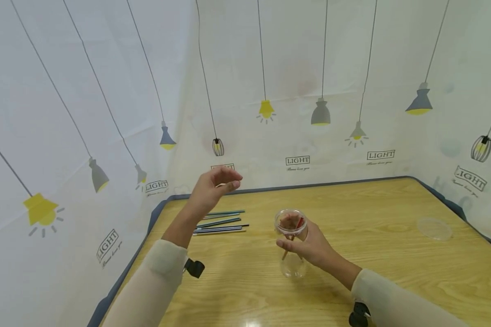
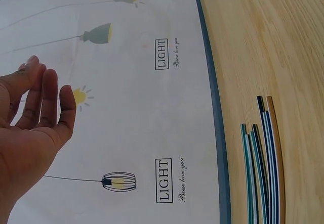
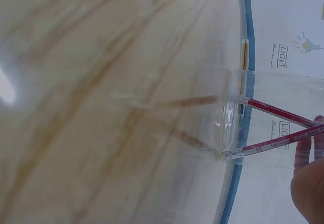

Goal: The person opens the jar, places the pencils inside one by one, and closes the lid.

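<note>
My right hand (image 1: 314, 247) grips a clear plastic jar (image 1: 293, 269) upright, close over the table. Two red pencils (image 3: 276, 114) lean crosswise inside, seen through its wall in the right wrist view; one is marked 2B. Raised to the left is my left hand (image 1: 212, 187), its fingers loosely bent and nothing between them. Beneath and beyond it lie several pencils (image 1: 222, 222), side by side on the table, in green, dark blue, white and tan. The left wrist view shows these pencils (image 2: 263, 168) well apart from the fingers.
A clear round lid (image 1: 434, 228) lies on the wooden table (image 1: 360, 213) at the right. Dark blue edging (image 1: 311, 187) runs along the table's far side and flanks. White sheeting (image 1: 245, 68) printed with lamps stands behind and at both sides.
</note>
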A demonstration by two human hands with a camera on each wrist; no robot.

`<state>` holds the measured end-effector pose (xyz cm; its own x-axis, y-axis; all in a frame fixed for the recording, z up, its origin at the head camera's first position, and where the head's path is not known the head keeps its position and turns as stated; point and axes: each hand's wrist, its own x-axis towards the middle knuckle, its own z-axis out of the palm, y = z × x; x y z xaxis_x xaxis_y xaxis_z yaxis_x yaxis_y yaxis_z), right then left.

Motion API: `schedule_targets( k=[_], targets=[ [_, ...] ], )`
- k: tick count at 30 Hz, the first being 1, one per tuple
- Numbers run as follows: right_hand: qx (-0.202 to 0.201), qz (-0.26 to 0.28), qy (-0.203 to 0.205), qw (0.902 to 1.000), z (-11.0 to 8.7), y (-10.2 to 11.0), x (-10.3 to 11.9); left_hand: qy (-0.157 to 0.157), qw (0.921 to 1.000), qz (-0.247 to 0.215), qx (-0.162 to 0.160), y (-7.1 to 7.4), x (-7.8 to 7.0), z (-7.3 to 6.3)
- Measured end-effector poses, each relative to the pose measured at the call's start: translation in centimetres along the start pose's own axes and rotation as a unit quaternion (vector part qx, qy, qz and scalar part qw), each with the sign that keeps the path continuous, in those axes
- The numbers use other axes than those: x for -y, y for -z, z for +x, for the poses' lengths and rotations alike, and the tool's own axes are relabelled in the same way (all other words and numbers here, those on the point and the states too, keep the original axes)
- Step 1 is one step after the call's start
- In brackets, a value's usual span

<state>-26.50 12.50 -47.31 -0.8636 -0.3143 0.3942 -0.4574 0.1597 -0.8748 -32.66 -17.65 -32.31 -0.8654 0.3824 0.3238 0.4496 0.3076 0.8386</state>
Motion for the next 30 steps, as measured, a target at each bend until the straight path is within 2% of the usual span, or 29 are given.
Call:
schedule_targets(
  k=[7, 14, 20, 26, 30],
  targets=[
    [0.002, 0.002, 0.0, 1.0, 0.0, 0.0, 0.0, 0.038, 0.9968, 0.068, 0.017, 0.4, 1.7, 0.0],
    [-0.002, 0.006, 0.0, 1.0, -0.2, -0.1, -0.1, 0.07, 0.9868, 0.14, 0.04, 0.6, 3.5, -0.5],
    [-0.002, 0.005, 0.001, 1.0, -0.2, 0.0, -0.1, 0.092, 0.9798, 0.169, 0.052, 0.8, 5.4, -0.5],
    [0.001, 0.007, 0.002, 1.0, -0.1, 0.0, 0.0, 0.094, 0.9748, 0.191, 0.068, 0.5, 6.9, -0.3],
    [-0.002, 0.004, 0.001, 1.0, 0.0, 0.0, 0.0, 0.093, 0.9669, 0.224, 0.08, 0.2, 8.4, -0.1]
  ],
)
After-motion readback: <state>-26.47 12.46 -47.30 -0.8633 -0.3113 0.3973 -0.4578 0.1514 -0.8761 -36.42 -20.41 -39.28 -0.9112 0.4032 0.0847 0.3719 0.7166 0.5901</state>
